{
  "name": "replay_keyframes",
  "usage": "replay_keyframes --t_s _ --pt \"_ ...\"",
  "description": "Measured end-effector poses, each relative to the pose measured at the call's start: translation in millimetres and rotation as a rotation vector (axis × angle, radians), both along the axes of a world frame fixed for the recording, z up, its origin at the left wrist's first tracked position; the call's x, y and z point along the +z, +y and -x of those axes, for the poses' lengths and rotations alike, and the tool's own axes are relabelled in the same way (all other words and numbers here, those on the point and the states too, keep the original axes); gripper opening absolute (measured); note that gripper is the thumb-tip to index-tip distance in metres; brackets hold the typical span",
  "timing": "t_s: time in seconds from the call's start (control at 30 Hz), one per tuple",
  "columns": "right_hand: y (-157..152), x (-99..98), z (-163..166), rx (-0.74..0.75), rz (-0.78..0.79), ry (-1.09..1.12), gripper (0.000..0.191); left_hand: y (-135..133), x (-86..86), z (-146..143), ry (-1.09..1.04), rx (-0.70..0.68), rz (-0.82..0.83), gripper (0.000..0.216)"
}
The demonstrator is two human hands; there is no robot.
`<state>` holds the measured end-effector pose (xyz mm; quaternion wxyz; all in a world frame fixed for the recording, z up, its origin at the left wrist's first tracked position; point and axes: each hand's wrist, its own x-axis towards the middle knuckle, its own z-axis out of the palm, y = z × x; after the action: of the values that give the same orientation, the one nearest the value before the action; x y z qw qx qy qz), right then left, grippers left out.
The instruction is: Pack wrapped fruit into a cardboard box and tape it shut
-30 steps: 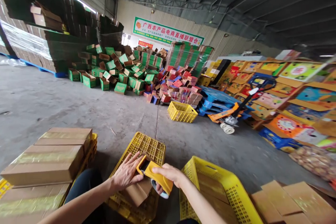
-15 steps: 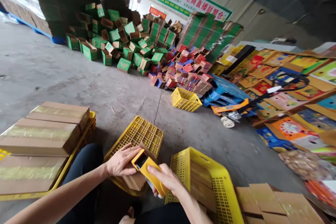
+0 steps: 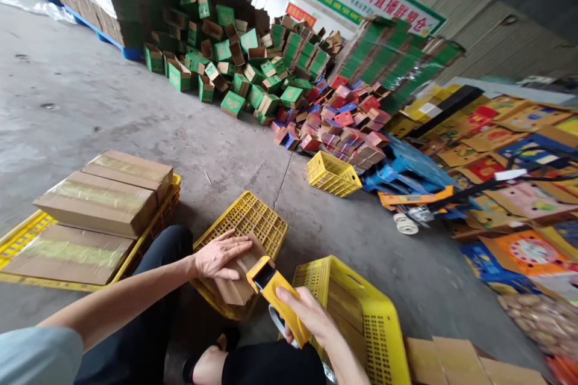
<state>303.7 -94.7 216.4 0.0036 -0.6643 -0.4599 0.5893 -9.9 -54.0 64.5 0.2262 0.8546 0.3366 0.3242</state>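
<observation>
Pulled nearer you, your right hand (image 3: 311,317) grips the yellow tape dispenser (image 3: 276,293); your left hand (image 3: 220,256) lies flat, fingers released, on the cardboard box (image 3: 237,289) atop a crate (image 3: 253,218).

Left hand (image 3: 220,255) flat on small cardboard box (image 3: 237,289); right hand (image 3: 307,316) grips yellow tape dispenser (image 3: 275,292) touching box edge.

Pressing palm-down with the left hand (image 3: 221,255), fingers spread flat and pointing right, bare forearm stretched in from the lower left. Gripping hard with the right hand (image 3: 311,316), fingers curled closed, thumb along the top, wrist cocked, forearm angled up from the bottom edge. Working with both hands near each other, not touching.
</observation>
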Motion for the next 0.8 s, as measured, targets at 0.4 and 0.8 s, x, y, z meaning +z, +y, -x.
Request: replay_keyframes --t_s 0.4,0.8 --pt "-14.8 -7.1 0.4 -0.066 -0.091 0.006 0.060 -12.8 21.7 -8.4 0.252 -0.260 -0.266 0.116" --pt "-15.6 -16.7 -5.8 -0.036 -0.076 0.039 0.064 -11.5 4.0 -14.9 0.234 -0.264 -0.292 0.113"
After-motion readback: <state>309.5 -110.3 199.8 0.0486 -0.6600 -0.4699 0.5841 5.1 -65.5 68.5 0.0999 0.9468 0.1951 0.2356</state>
